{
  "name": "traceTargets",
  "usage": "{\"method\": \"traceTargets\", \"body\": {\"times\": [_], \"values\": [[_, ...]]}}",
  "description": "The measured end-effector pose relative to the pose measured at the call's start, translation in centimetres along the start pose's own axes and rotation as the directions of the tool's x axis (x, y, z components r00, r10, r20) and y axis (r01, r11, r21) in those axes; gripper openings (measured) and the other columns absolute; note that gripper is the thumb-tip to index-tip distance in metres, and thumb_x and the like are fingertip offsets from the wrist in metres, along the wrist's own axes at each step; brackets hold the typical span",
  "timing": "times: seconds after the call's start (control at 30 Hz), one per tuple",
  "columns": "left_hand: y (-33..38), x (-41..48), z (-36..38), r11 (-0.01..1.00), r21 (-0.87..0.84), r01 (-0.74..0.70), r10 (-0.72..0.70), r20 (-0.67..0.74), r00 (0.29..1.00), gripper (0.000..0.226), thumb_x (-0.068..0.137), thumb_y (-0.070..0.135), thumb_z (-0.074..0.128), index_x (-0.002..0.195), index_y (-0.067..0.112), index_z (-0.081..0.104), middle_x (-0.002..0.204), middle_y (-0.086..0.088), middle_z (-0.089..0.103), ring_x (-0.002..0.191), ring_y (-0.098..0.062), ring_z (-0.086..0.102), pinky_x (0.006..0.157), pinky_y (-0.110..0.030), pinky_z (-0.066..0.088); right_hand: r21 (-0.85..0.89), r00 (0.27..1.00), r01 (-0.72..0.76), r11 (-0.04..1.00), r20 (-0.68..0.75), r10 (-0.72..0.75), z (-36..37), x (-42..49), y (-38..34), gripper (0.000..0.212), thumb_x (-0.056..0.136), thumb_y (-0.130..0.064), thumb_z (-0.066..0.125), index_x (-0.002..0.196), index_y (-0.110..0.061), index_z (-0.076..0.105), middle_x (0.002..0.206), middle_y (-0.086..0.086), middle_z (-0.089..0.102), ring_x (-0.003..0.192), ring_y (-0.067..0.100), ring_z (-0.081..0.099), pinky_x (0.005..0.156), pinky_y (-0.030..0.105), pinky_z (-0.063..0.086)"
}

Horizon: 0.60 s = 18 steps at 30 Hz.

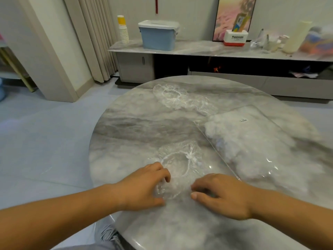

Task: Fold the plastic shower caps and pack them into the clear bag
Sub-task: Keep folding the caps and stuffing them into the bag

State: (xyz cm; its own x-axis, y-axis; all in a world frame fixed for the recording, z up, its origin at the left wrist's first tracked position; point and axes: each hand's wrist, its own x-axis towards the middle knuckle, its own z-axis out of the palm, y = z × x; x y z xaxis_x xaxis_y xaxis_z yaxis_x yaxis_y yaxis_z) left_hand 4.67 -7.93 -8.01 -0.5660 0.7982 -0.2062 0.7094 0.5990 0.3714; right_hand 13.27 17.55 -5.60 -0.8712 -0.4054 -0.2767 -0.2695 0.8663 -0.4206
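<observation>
Head view, seated position. The left hand (144, 188) is curling its fingers and thumb round the near-left edge of a crumpled transparent shower cap (182, 165); this cap is lying spread on the round marble table (126, 127), directly ahead of both hands, with its white elastic rim forming a loop at its middle. The right hand (221, 193) is resting on the tabletop at the cap's near-right edge; its fingertips and thumb are standing close together with only a narrow gap, and whether any plastic is lying in that gap cannot be told. A second shower cap (173, 96) is lying unfolded toward the far side of the table, well apart from the hands. The clear bag (252, 141) is lying flat on the right part of the table, just beside the near cap; white bunched plastic is filling it, and a small label is showing near its far end. Beyond the table, a low sideboard (198, 49) is bearing a blue storage box (158, 37) and a stack of paper cups (123, 31); a pleated curtain (95, 38) is hanging at the left.
</observation>
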Motion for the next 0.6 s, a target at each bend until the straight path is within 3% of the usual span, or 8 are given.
{"method": "traceTargets", "body": {"times": [0.13, 0.27, 0.33, 0.4, 0.5, 0.6], "values": [[0.5, 0.3, 0.1, 0.999, -0.038, -0.001, 0.002, 0.029, 1.000, 0.020, 0.087, 0.042, 0.071, 0.106, 0.035, 0.067, 0.108, 0.018, 0.046, 0.096, 0.001, 0.045, 0.089, -0.021, 0.045, 0.015, 0.999, -0.038, 0.999, 0.011, 0.038, 0.7, -1.2, -0.3, 0.062, 0.088, -0.073, 0.025, 0.104, -0.026, 0.062, 0.095, -0.009, 0.064, 0.091, 0.011, 0.058, 0.086, 0.037, 0.050], [0.8, 0.4, 0.3, 0.992, -0.124, 0.021, -0.017, 0.036, 0.999, 0.010, 0.088, 0.039, 0.071, 0.098, 0.037, 0.073, 0.107, 0.021, 0.049, 0.096, 0.004, 0.048, 0.089, -0.019, 0.046, 0.069, 0.997, -0.068, 0.995, -0.018, 0.070, 0.7, -1.2, -0.2, 0.053, 0.095, -0.067, 0.040, 0.124, -0.029, 0.063, 0.118, -0.012, 0.066, 0.108, 0.005, 0.057, 0.098, 0.030, 0.047], [1.1, 0.4, 0.4, 0.979, -0.203, 0.033, -0.026, 0.036, 0.999, 0.008, 0.089, 0.036, 0.072, 0.095, 0.038, 0.075, 0.108, 0.020, 0.053, 0.094, 0.003, 0.053, 0.085, -0.014, 0.045, 0.075, 0.995, -0.056, 0.996, -0.075, 0.061, 0.8, -1.3, 0.0, 0.056, 0.090, -0.072, 0.048, 0.127, -0.033, 0.063, 0.126, -0.018, 0.063, 0.117, -0.002, 0.052, 0.106, 0.025, 0.041], [1.2, 0.5, 0.3, 0.950, -0.307, 0.055, -0.049, 0.027, 0.998, 0.009, 0.088, 0.030, 0.073, 0.092, 0.036, 0.077, 0.106, 0.015, 0.059, 0.094, 0.000, 0.057, 0.082, -0.012, 0.045, 0.093, 0.984, -0.033, 0.995, -0.172, 0.049, 0.9, -1.2, 0.2, 0.060, 0.078, -0.080, 0.055, 0.120, -0.038, 0.065, 0.122, -0.026, 0.062, 0.119, -0.008, 0.049, 0.109, 0.022, 0.033], [1.1, 0.9, -0.1, 0.891, -0.443, 0.101, -0.093, 0.041, 0.995, 0.008, 0.088, 0.026, 0.075, 0.090, 0.032, 0.080, 0.097, 0.014, 0.068, 0.092, -0.005, 0.064, 0.087, -0.025, 0.053, 0.140, 0.968, -0.012, 0.990, -0.247, 0.047, 1.3, -0.7, 0.3, 0.056, 0.069, -0.080, 0.066, 0.108, -0.040, 0.068, 0.112, -0.029, 0.064, 0.115, -0.011, 0.051, 0.109, 0.018, 0.029], [1.1, 1.2, -0.5, 0.854, -0.495, 0.161, -0.133, 0.091, 0.987, 0.006, 0.090, 0.028, 0.074, 0.092, 0.028, 0.080, 0.093, 0.010, 0.075, 0.088, -0.007, 0.069, 0.087, -0.031, 0.056, 0.197, 0.973, -0.011, 0.980, -0.225, 0.056, 2.1, 0.1, 0.1, 0.050, 0.070, -0.069, 0.078, 0.106, -0.036, 0.069, 0.106, -0.024, 0.063, 0.106, -0.006, 0.055, 0.097, 0.014, 0.041]]}}
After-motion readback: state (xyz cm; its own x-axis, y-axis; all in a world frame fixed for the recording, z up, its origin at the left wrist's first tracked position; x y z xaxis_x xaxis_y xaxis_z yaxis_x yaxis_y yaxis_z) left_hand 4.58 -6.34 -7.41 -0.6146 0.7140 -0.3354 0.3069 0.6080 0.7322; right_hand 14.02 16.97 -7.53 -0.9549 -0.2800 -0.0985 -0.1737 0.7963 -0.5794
